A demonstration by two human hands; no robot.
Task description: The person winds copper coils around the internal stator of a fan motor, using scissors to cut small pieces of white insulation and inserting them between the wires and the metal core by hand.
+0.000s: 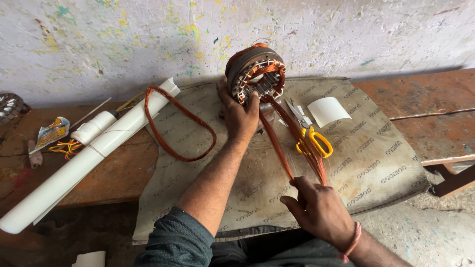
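Firstly, we log the wrappers: a small crumpled foil sachet (51,132), yellow, blue and red, lies at far left on the wooden bench (114,173), just above a tangle of orange and yellow threads (67,147). A long white rolled sheet (84,163) runs diagonally beside it, with a white spool of cord (93,129) touching its upper side. A curled white paper slip (328,111) sits at upper right of the printed grey sack cloth (376,163), near yellow-handled scissors (309,131).

We note the motor stator (256,74) standing on edge at the cloth's far end, against the paint-flecked wall (123,44). Our left hand (241,116) grips its lower left rim, fingers wrapped on the casing, thumb on the face. A copper wire bundle (289,143) runs from the stator slots down to our right hand (319,210), whose thumb and fingers pinch the bundle's lower end. A separate copper wire loop (178,126) lies left of the left hand, draped over the rolled sheet.
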